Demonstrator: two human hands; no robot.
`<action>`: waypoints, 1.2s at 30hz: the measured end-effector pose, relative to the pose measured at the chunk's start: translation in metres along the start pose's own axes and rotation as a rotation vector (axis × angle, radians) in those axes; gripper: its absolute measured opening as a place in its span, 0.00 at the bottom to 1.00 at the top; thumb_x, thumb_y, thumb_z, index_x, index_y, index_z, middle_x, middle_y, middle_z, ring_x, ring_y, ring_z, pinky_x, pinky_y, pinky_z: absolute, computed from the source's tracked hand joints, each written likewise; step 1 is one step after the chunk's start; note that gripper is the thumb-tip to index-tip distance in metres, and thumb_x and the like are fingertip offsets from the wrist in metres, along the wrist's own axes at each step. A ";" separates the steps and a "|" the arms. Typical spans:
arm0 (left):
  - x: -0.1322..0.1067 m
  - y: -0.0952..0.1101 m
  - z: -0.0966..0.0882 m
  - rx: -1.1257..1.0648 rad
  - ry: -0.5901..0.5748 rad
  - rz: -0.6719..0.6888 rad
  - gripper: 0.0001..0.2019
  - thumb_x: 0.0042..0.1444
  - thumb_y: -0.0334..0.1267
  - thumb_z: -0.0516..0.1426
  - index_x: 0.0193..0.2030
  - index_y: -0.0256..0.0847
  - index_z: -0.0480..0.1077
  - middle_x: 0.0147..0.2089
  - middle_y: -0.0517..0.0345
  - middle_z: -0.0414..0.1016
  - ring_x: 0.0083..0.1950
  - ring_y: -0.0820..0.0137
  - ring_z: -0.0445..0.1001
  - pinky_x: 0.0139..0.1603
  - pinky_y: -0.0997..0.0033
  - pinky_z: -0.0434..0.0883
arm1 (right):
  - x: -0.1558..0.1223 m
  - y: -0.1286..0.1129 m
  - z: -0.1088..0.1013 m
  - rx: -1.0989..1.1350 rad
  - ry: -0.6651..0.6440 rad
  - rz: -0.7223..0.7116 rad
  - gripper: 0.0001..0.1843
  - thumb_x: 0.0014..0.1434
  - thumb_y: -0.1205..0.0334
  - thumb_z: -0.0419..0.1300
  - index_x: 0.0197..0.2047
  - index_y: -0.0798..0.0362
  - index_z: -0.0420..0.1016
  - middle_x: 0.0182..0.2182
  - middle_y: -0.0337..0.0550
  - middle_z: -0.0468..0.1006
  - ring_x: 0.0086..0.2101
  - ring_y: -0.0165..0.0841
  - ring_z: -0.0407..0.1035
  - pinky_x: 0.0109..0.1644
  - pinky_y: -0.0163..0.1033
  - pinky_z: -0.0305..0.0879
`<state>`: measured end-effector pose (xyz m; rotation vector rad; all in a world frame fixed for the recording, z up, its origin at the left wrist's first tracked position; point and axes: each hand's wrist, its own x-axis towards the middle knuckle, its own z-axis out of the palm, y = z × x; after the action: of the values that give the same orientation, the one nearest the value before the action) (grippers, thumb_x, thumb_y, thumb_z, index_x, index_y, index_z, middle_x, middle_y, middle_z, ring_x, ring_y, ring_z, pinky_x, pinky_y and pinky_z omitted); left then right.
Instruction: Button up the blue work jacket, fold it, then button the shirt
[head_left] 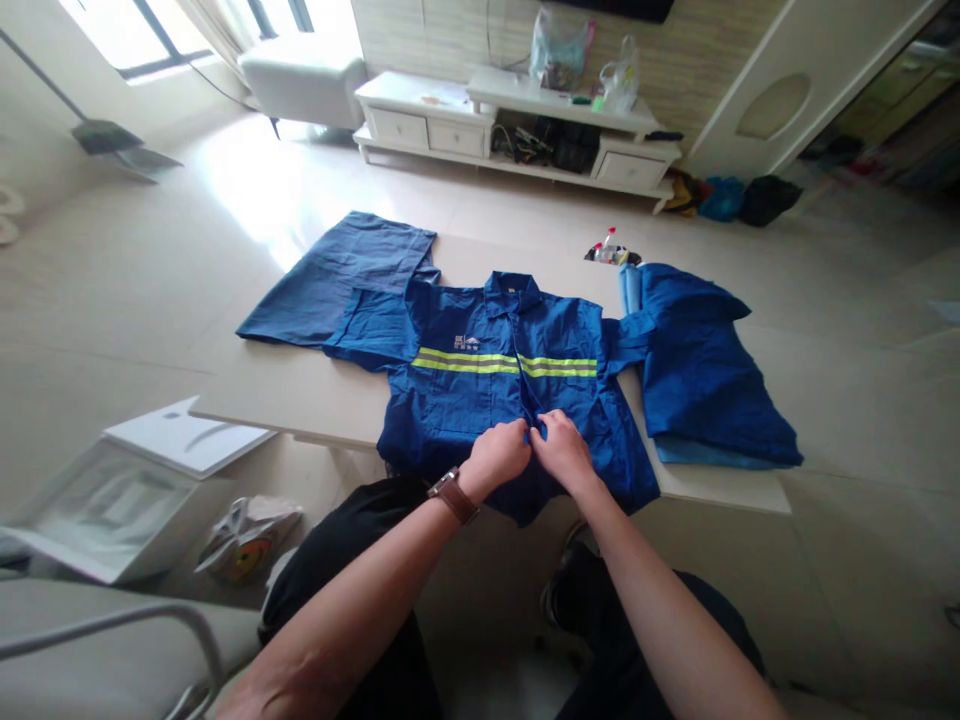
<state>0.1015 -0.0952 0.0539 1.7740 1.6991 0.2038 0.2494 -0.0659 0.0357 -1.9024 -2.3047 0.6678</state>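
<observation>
A blue work jacket (480,395) with a yellow reflective stripe across the chest lies face up on a low white table (300,395), collar away from me. My left hand (499,455) and my right hand (561,450) meet at the jacket's front placket near the hem. Both have their fingers pinched on the cloth there. A brown watch sits on my left wrist. The hem hangs slightly over the table's near edge.
Another blue garment (341,275) lies flat at the table's far left. A pile of blue clothes (701,365) sits on the right. Small bottles (611,250) stand at the far edge. A white box (127,490) is on the floor at left, a TV cabinet (517,130) beyond.
</observation>
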 end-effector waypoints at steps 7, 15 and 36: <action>0.038 -0.005 -0.020 0.131 -0.025 -0.071 0.15 0.66 0.32 0.49 0.54 0.37 0.73 0.51 0.41 0.80 0.53 0.51 0.81 0.53 0.55 0.75 | 0.026 -0.015 0.000 -0.076 -0.057 0.052 0.21 0.67 0.52 0.61 0.57 0.56 0.77 0.56 0.56 0.74 0.56 0.47 0.69 0.52 0.44 0.67; 0.062 -0.010 -0.015 0.096 -0.007 -0.108 0.16 0.67 0.30 0.49 0.56 0.38 0.73 0.60 0.43 0.76 0.56 0.57 0.79 0.58 0.59 0.74 | 0.057 -0.002 0.007 0.032 -0.006 0.056 0.13 0.67 0.65 0.57 0.48 0.52 0.83 0.48 0.50 0.81 0.47 0.40 0.76 0.48 0.39 0.67; 0.083 -0.016 0.003 0.101 0.108 0.003 0.08 0.66 0.27 0.51 0.45 0.40 0.69 0.48 0.51 0.75 0.47 0.63 0.75 0.49 0.67 0.69 | 0.052 0.032 0.001 0.507 0.238 0.027 0.12 0.60 0.54 0.60 0.30 0.52 0.80 0.29 0.45 0.82 0.30 0.37 0.73 0.37 0.39 0.64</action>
<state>0.1012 -0.0200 0.0158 1.8696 1.8115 0.2225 0.2668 -0.0120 0.0111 -1.6694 -1.7582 0.8721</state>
